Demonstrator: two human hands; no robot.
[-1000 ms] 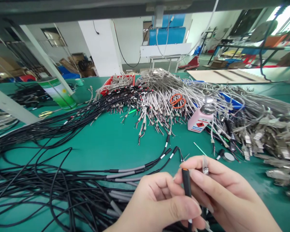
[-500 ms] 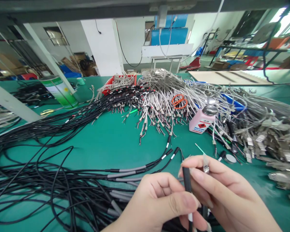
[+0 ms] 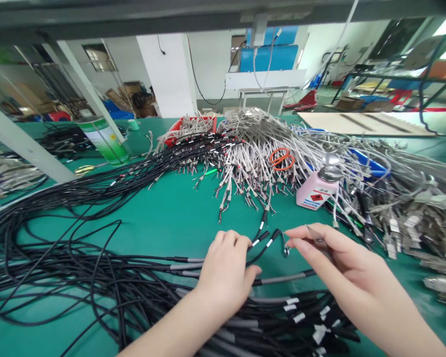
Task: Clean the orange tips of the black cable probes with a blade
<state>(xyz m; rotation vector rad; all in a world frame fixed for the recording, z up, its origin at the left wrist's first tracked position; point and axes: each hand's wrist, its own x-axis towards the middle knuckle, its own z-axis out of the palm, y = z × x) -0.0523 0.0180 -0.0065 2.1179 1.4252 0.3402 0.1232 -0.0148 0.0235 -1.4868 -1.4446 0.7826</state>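
My left hand is above the black cables, palm down, with its fingers curled round one black cable behind its white-labelled end. The fingertips are partly hidden. My right hand has thumb and forefinger brought close together beside the thin bare wire end that sticks out of that cable. A small grey piece shows between its fingers, too unclear to name. Below both hands lies a thick bundle of black cables with grey sleeves and white labels.
Behind stands a pink bottle with a metal top. Orange-handled scissors rest on a heap of pale cables. Flat metallic parts pile up at the right. A green-and-white can stands at the left.
The labelled black cable held upright between both hands has been let go. My left hand has moved up and left to another cable; my right hand has shifted towards its wire end.
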